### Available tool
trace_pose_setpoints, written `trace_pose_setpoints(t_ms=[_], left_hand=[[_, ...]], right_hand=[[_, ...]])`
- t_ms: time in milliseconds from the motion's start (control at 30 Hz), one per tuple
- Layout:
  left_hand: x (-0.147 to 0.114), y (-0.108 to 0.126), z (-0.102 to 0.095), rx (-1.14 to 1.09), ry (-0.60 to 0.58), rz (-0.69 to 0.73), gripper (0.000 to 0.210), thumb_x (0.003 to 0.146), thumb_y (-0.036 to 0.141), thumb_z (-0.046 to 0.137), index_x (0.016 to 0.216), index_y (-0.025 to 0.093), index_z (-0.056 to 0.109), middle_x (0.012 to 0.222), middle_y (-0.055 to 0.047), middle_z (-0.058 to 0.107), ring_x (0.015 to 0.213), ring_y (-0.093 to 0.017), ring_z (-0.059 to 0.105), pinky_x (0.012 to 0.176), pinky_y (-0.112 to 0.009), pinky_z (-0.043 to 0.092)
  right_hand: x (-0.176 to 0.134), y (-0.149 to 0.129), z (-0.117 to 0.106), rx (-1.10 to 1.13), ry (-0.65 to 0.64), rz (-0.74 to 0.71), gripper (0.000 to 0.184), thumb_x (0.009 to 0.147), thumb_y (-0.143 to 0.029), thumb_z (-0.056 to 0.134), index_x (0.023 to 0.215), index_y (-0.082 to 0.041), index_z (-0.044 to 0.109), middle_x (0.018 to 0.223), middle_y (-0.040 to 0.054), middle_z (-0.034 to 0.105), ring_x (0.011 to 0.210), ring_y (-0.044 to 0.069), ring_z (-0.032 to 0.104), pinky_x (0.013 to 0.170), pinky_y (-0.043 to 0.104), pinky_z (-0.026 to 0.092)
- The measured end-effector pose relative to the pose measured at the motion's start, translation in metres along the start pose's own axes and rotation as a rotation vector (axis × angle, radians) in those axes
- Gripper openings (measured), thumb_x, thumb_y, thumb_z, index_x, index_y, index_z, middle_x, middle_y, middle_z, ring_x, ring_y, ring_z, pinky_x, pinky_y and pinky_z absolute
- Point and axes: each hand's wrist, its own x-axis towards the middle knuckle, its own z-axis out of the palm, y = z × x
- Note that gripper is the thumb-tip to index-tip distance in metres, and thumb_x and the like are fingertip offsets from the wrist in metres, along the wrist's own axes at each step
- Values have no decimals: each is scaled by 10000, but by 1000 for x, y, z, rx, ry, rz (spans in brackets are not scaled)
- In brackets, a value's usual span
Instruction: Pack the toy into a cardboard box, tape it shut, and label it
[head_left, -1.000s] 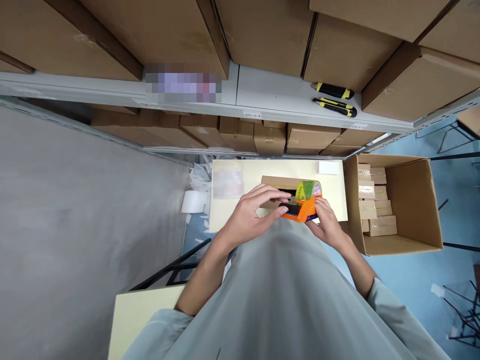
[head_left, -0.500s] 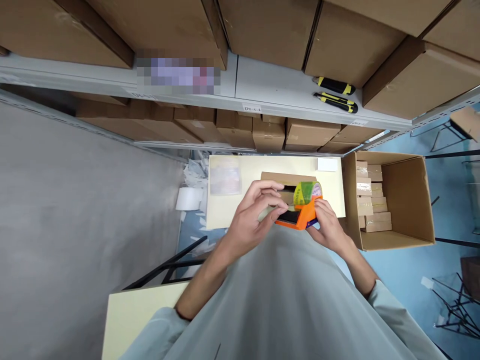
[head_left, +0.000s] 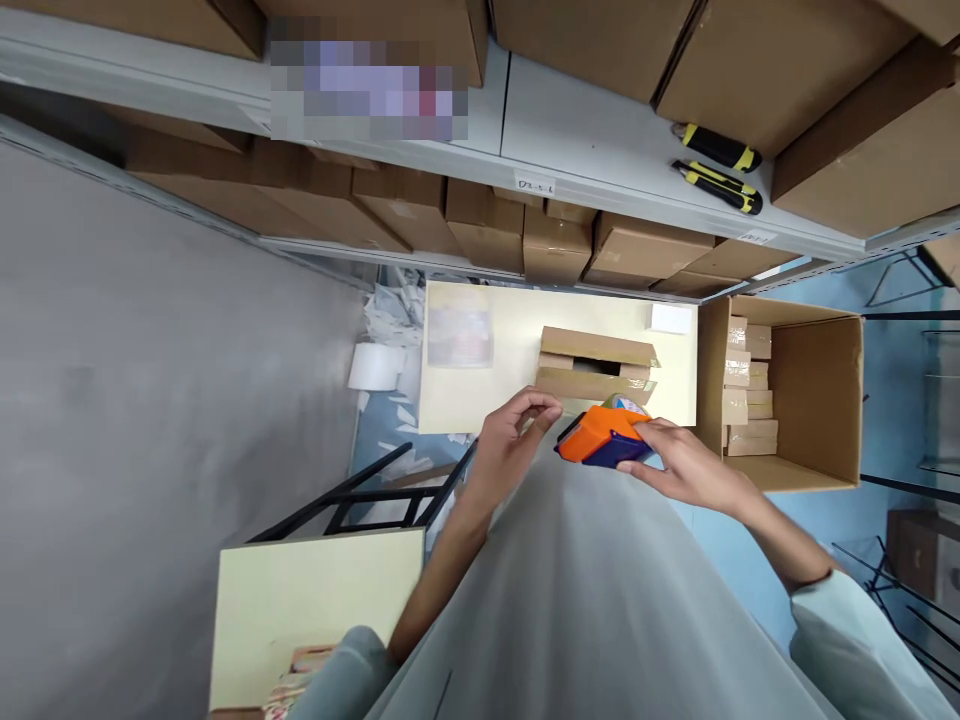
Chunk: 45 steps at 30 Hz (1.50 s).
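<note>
- Your right hand (head_left: 686, 465) is wrapped round the orange tape dispenser (head_left: 604, 437); keep that grip firm and the dispenser level.
- Your left hand (head_left: 514, 440), just left of the dispenser, pinches the tape end; pull it straight.
- Just beyond the dispenser, the small carton (head_left: 596, 365) lies open-flapped on the table (head_left: 517, 345).

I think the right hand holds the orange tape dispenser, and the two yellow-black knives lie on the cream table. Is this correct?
Not fully. The right hand does hold the orange tape dispenser, but the two yellow-black knives lie on the grey shelf, not on the cream table. The head view shows it.
</note>
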Motion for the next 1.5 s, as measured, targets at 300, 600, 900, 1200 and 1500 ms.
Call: trace_pose_setpoints(t_ms=[300,600,900,1200,1500], left_hand=[[45,-49,-48,-294,287,-191,427,728,545,904,906,185,760,849,-25,693,790,-158,653,845,-333,616],[70,-72,-36,-406,316,-243,423,698,507,909,910,174,757,904,-42,688,800,-138,625,842,-354,651],[87,-91,-38,-387,332,-335,356,710,423,900,903,158,759,900,-39,684,776,-124,610,893,-389,644],[95,-112,-34,-434,345,-422,391,634,388,935,898,149,771,851,-23,672,749,-102,581,827,-325,628],[95,-129,-24,-390,330,-453,371,642,395,923,886,156,779,878,-44,716,755,-115,607,856,-351,633]], right_hand=[[20,22,-49,6,-170,302,398,974,-592,639,1043,-210,727,733,10,685,605,192,570,587,308,395],[75,64,-72,318,-224,345,435,845,-616,767,894,-190,694,775,39,705,692,184,611,618,291,452],[104,81,-65,339,-285,330,503,762,-660,810,789,-179,662,709,11,628,656,148,540,605,283,436],[110,97,-58,365,-283,330,510,732,-650,824,816,-170,676,738,16,642,673,148,540,609,280,432],[106,105,-65,463,-349,291,509,749,-647,837,864,-167,712,765,2,658,688,139,554,627,272,454]])
